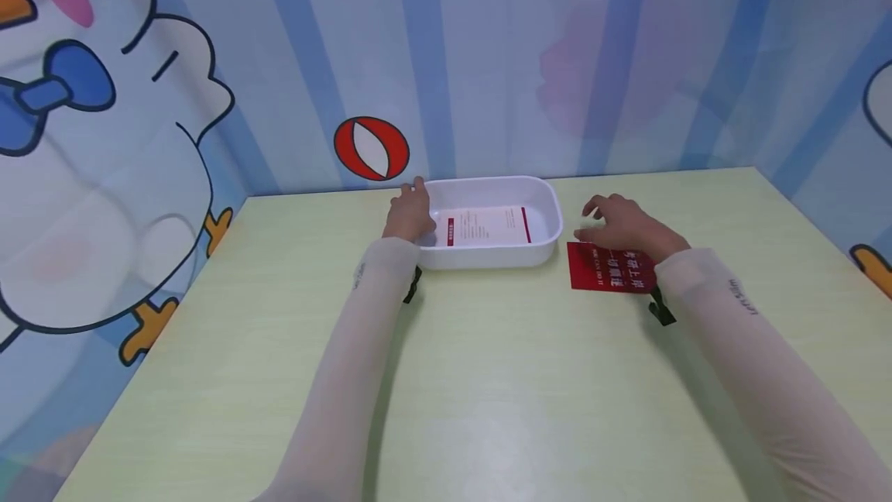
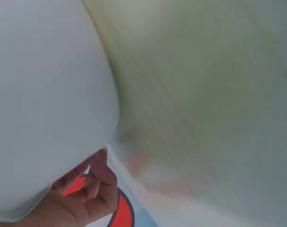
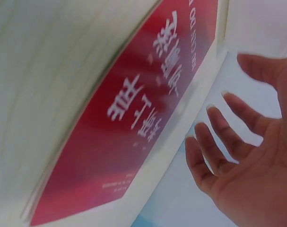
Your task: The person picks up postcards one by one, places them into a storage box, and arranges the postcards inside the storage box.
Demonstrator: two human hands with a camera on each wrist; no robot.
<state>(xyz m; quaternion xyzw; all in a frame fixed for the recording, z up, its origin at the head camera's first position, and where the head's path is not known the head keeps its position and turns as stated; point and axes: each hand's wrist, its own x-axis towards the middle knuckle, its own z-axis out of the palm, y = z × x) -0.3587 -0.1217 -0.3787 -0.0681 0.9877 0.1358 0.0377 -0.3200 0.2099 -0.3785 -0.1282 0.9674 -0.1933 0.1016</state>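
A white plastic tray (image 1: pixel 488 256) stands near the back of the table. In it lies a white printed card (image 1: pixel 488 226) with red bands. My left hand (image 1: pixel 409 213) holds the tray's left end, its thumb on the inner side; in the left wrist view the fingers bend against the outer wall (image 2: pixel 44 94). To the right of the tray, a red booklet (image 1: pixel 603 273) with white lettering lies flat on the table. My right hand (image 1: pixel 620 225) hovers over the booklet's far edge, fingers spread and loosely bent, touching nothing. The right wrist view shows a gap between that hand and the booklet (image 3: pixel 134 109).
The pale wood-grain table (image 1: pixel 488 378) meets a blue striped backdrop (image 1: pixel 488 60) directly behind the tray. A cartoon figure is printed on the backdrop's left side, and a red and white ball (image 1: pixel 372 148) just behind my left hand.
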